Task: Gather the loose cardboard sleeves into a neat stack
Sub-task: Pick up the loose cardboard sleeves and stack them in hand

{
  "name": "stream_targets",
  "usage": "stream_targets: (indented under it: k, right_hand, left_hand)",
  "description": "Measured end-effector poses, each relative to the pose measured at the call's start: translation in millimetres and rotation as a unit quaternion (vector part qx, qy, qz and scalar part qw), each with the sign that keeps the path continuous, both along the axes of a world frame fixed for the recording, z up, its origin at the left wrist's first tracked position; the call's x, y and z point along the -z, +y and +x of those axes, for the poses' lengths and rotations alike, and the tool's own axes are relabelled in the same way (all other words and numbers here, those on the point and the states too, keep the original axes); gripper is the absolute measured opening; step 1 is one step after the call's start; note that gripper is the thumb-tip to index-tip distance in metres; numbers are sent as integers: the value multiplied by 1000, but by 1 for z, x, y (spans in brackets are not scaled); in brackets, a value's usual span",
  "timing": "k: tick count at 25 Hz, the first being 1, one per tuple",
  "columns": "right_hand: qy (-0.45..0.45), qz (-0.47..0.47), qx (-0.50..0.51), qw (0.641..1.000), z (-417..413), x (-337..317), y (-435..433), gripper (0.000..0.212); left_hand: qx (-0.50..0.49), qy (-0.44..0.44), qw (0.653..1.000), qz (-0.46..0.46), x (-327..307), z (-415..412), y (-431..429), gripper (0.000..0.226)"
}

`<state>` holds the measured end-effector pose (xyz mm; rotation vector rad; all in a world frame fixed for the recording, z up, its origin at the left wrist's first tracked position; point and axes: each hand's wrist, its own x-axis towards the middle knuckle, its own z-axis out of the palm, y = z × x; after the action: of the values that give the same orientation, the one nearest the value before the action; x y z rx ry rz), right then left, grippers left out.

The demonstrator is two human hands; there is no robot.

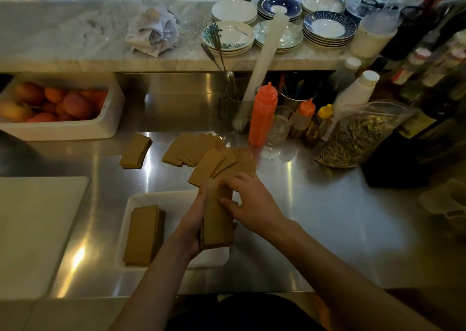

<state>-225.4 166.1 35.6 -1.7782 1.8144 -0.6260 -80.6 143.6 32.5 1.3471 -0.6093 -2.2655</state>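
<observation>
**A:** Head view, fingers first: left hand (194, 226) cupped under and round a held bundle of cardboard sleeves (217, 219), gripping its left edge. Right hand (248, 202) fingers spread across the top face, pressing and squaring it up. Hovering over the white tray's (176, 197) right side.

**B:** So how far along? Halfway-ish?

**A:** Looks like it. One tidy stack (143, 235) already lying on the tray, left of the hands. Still loose: a fanned bunch (222, 165) just beyond the tray, touching the held bundle's far end; another fanned row (191, 148) further back; a small pile (135, 151) beyond the tray's left corner.

**B:** Material?

**A:** Flat brown card, matte, long rectangles with slightly angled ends. Shiny steel counter (315, 217) under the tray, glare everywhere. Slippery combo, probably.
</observation>
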Motion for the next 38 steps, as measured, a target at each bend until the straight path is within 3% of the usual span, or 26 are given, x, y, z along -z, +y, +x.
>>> stream_targets:
  k: [6, 11, 15, 22, 26, 29, 33, 38]
  right_hand:
    - [-81, -16, 97, 992, -2, 6, -26, 24]
    - [-79, 49, 158, 983, 4, 31, -76, 12]
    - [9, 72, 154, 985, 11, 69, -117, 33]
    - [213, 139, 145, 956, 30, 98, -164, 36]
    - [240, 185, 158, 940, 40, 109, -172, 58]
    - [247, 189, 174, 934, 42, 113, -177, 68]
    - [179, 187, 205, 944, 49, 110, -176, 69]
    - [-102, 191, 253, 943, 44, 96, -165, 52]
  left_hand:
    - [-15, 9, 999, 29, 3, 25, -28, 74]
    - [-47, 61, 997, 21, 6, 48, -69, 51]
    - [-44, 94, 994, 32, 11, 63, -99, 46]
    - [-73, 113, 988, 73, 38, 88, -139, 59]
    - [-74, 117, 986, 90, 45, 94, -150, 56]
    - [-49, 120, 986, 109, 48, 98, -157, 90]
    - [-46, 135, 985, 93, 57, 101, -161, 92]
    - [-53, 141, 985, 82, 60, 100, -162, 81]
